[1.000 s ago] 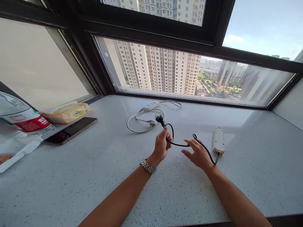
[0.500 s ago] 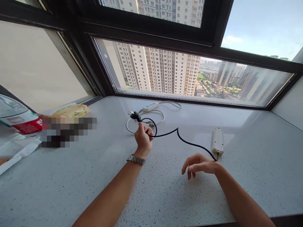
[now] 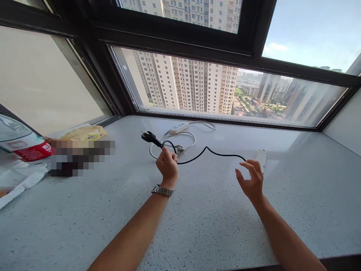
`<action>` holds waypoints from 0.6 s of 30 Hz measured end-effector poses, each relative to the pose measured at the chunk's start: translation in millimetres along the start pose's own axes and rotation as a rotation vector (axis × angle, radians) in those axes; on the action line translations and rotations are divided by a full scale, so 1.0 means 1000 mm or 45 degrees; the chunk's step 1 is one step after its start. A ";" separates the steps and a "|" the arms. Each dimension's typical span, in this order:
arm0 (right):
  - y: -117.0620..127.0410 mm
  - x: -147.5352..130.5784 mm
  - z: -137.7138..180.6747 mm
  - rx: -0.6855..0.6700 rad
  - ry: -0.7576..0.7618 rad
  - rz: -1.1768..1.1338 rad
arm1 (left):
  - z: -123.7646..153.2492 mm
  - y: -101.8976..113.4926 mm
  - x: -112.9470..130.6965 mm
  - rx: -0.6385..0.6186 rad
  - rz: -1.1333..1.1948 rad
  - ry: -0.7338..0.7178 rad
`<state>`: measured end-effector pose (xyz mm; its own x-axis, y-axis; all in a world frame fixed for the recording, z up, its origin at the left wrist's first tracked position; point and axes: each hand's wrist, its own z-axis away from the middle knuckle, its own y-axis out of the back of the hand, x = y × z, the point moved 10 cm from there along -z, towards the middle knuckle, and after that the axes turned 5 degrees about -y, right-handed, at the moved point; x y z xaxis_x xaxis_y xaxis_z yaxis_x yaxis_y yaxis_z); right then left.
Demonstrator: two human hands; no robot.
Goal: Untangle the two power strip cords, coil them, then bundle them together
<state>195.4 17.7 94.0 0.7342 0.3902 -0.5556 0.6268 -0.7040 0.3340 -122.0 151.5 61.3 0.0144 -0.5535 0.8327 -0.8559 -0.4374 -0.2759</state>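
Note:
My left hand (image 3: 167,167), with a metal watch on the wrist, is closed round a black cable (image 3: 214,152) just behind its black plug (image 3: 148,136), which points up and to the left. The cable runs right to a white power strip (image 3: 261,157) lying on the speckled sill. My right hand (image 3: 252,180) hovers over the strip's near end with fingers spread and slightly curled, right at the cable's far end; I cannot tell if it touches it.
A second white power strip (image 3: 179,127) with a coiled white cord (image 3: 172,145) lies near the window. At the left are a yellow packet (image 3: 84,133), a blurred-out flat object (image 3: 81,152), a plastic bottle (image 3: 19,141) and white wrapping (image 3: 19,180).
My left hand has pulled the plug further left and the black cable has drawn straighter. My right hand has risen from the sill and moved right, up to the power strip.

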 end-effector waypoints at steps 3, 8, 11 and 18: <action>0.005 0.023 -0.007 -0.006 -0.137 0.219 | 0.001 -0.001 -0.003 -0.006 0.022 0.018; -0.034 0.047 -0.001 -0.655 -0.332 -0.070 | -0.003 0.001 -0.006 0.006 0.041 0.083; -0.043 0.048 0.005 -0.721 -0.538 -0.481 | -0.004 -0.003 0.000 -0.041 0.091 0.060; -0.061 0.017 0.021 -0.598 -0.773 -1.183 | 0.067 -0.074 0.024 -0.827 0.198 0.105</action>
<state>163.6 54.9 47.9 -0.2114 0.2016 -0.9564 0.9773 0.0319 -0.2093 -23.5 123.1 69.3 -0.1513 -0.5082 0.8478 -0.9824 0.1722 -0.0722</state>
